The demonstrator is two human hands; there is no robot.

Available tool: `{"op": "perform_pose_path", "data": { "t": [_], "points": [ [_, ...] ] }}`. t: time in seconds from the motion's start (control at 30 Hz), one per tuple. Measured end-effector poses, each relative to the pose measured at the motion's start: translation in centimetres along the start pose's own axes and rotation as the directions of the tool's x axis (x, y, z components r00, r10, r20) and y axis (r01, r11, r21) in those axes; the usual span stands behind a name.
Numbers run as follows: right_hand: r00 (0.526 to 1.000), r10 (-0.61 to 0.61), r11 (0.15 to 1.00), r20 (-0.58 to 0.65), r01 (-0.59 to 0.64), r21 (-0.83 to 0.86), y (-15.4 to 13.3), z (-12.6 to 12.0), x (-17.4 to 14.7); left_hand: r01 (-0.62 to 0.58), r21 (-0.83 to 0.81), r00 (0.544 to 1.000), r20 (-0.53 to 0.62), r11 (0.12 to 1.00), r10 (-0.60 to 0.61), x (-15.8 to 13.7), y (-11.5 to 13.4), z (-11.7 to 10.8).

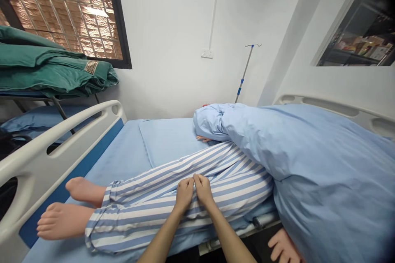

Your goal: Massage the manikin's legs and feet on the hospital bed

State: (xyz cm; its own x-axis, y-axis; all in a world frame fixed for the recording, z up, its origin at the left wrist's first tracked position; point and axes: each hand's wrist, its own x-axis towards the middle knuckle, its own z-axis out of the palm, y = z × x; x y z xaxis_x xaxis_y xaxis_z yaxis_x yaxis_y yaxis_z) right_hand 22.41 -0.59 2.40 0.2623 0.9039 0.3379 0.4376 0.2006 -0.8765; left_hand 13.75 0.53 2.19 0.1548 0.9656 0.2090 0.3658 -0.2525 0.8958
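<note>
Okay, so your left hand (184, 194) and right hand (203, 189) are both curled up closed, thumb sides touching, resting on the striped trousers (148, 201) around the knee area. Grip's narrow on both, but I can't tell if you've got any cloth pinched in there. The trousers are on a figure lying on the bed, bare feet (66, 220) toward the white footboard (66, 131), with a big blue quilt (311, 148) bunched over the upper half.

Label-wise, there's a patterned patch (91, 67) on the folded green bedding (40, 63) at left, too small to read. For containers, the window (358, 24) on the right shows boxes (378, 52) and packets on a shelf, contents and print too blurry. IV pole (246, 70) stands behind the bed.
</note>
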Motion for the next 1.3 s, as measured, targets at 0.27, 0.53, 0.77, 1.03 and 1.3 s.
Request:
{"op": "perform_pose_path", "data": {
  "t": [0.27,0.53,0.77,1.03,1.3],
  "points": [
    [0.998,-0.06,0.997,-0.022,0.059,-0.051,-1.0,-0.8,0.9,-0.007,-0.017,1.0,-0.004,1.0,0.007,-0.1,-0.1,0.1],
    [0.999,-0.017,0.993,-0.044,0.012,-0.117,0.9,-0.7,0.2,0.022,-0.027,1.0,0.017,0.999,-0.022,0.0,0.2,0.4],
    [0.999,0.011,0.999,-0.05,-0.009,0.04,0.9,-1.2,0.3,0.008,-0.18,0.998,0.058,0.984,0.002,0.6,3.1,0.6],
    [0.997,0.051,0.997,-0.049,-0.048,0.059,1.2,-0.9,0.3,-0.095,0.101,0.995,-0.024,0.99,0.098,-1.8,0.0,2.1],
    [0.999,0.032,0.998,-0.044,-0.03,0.053,-0.3,-2.6,0.8,-0.063,0.176,0.998,0.007,0.982,0.063,-1.7,1.1,1.3]
  ]
}}
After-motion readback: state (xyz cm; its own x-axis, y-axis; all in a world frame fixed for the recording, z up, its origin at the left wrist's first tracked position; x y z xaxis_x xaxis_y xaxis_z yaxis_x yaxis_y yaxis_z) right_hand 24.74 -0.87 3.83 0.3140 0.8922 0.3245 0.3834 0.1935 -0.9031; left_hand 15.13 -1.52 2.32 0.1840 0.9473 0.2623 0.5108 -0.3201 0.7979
